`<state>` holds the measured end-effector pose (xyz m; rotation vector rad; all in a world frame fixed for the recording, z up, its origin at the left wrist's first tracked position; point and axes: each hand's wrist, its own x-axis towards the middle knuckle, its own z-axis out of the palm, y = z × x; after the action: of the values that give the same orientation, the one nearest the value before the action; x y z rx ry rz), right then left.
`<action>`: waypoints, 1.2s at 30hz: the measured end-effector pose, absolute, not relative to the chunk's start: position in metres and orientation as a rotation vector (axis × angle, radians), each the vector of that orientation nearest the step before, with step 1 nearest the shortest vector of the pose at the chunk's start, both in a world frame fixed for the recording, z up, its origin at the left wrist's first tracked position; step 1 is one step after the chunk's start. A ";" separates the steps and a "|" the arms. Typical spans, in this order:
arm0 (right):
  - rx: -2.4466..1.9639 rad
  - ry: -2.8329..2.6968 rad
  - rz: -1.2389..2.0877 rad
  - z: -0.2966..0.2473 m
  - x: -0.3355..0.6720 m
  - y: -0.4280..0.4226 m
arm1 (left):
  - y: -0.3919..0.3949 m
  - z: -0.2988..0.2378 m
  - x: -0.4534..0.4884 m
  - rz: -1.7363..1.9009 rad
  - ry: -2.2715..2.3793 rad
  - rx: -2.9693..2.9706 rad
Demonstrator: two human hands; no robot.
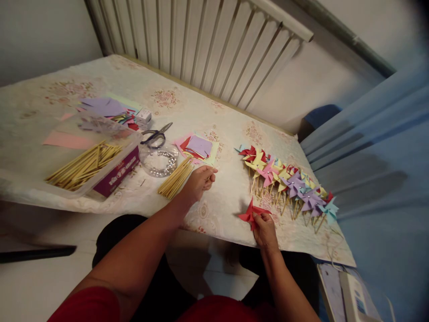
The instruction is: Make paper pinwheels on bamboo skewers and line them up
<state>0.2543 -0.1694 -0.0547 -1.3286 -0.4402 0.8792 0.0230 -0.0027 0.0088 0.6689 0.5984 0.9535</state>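
My right hand [265,229] grips a red paper pinwheel [248,214] by its folded middle, just over the table's front edge. The fingers of my left hand [201,180] are curled together; whether something small is between them I cannot make out. Beside that hand lies a bundle of thin wooden sticks [174,179], partly behind the wrist. A stack of coloured paper squares [199,146], purple on top, sits just beyond it. To the left is a round clear dish [160,163] with small shiny pieces around its inside.
Rows of finished pinwheels on sticks [295,184] lie at the right. Scissors [157,136] rest behind the dish. A clear plastic box [75,192] with sticks stands left, near more coloured paper [102,106] and a small white box [144,116]. A radiator [208,44] runs behind the table.
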 end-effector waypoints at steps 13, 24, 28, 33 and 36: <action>-1.340 -0.401 0.864 -0.059 0.256 -0.169 | -0.003 0.011 0.021 0.917 0.584 0.667; -1.340 -0.450 0.892 -0.060 0.258 -0.170 | -0.004 0.011 0.023 0.922 0.543 0.653; -1.326 -0.435 0.884 -0.059 0.257 -0.170 | -0.004 0.010 0.022 0.920 0.556 0.664; -1.328 -0.430 0.892 -0.059 0.257 -0.170 | -0.003 0.009 0.021 0.921 0.574 0.696; -1.330 -0.429 0.888 -0.060 0.258 -0.170 | -0.004 0.008 0.022 0.928 0.573 0.704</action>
<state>0.2578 -0.1701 -0.0596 -1.3298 -0.4288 0.8877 0.0217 -0.0041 0.0084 0.7039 0.5729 0.9285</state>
